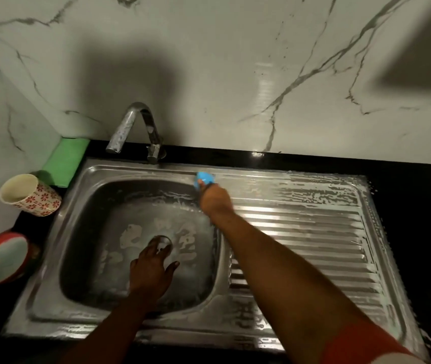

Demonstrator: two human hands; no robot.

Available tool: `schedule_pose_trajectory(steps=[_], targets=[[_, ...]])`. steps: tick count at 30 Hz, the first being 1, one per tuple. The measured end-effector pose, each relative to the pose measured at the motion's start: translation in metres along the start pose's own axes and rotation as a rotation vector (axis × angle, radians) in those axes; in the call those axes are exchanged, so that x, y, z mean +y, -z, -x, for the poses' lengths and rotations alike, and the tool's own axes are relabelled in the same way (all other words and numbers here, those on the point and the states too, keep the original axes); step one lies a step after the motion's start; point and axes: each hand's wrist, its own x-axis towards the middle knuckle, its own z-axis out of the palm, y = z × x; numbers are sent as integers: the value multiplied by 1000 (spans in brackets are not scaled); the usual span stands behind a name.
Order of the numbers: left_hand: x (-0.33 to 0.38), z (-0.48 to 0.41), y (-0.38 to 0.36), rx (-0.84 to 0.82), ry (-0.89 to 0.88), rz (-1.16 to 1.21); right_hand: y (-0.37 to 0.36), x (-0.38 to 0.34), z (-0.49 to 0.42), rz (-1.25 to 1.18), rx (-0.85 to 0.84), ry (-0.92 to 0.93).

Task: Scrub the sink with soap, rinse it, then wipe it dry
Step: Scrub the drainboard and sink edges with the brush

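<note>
On sink [49,258] rim: right hand [215,199] fingers [203,185] grip blue scrubber [205,176]; left hand [151,269] fingers [156,245] spread.

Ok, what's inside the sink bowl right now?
Foam patches on the sink floor, and the left hand with fingers over the drain, hiding part of it. The sponge is up on the rim.

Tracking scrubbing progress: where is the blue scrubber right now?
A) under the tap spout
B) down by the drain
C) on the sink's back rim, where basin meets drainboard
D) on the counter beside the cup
C: the right hand holds the blue scrubber against the back rim of the sink, at the basin's far right corner; only the left hand is near the drain.
</note>
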Motion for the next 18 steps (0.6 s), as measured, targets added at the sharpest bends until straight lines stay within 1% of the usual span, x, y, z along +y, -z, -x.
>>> schedule_pose_trajectory(steps=[1,3,6,9,11,13,16,18], targets=[[0,0,2,13,5,10,-8,-3,5,46,-28,20],[-1,-1,6,32,15,37,1,9,9,138,-23,4],[-1,-1,9,14,27,42,52,45,10,176,19,-43],[-4,1,10,11,35,75,106,79,5,191,97,-129],[-4,4,8,-1,42,69,119,82,4,232,120,-160],[-3,7,6,-22,47,56,106,62,5,219,123,-113],[2,8,3,-33,50,34,59,10,5,182,19,68],[6,7,4,-18,42,15,32,-12,3,178,-35,93]])
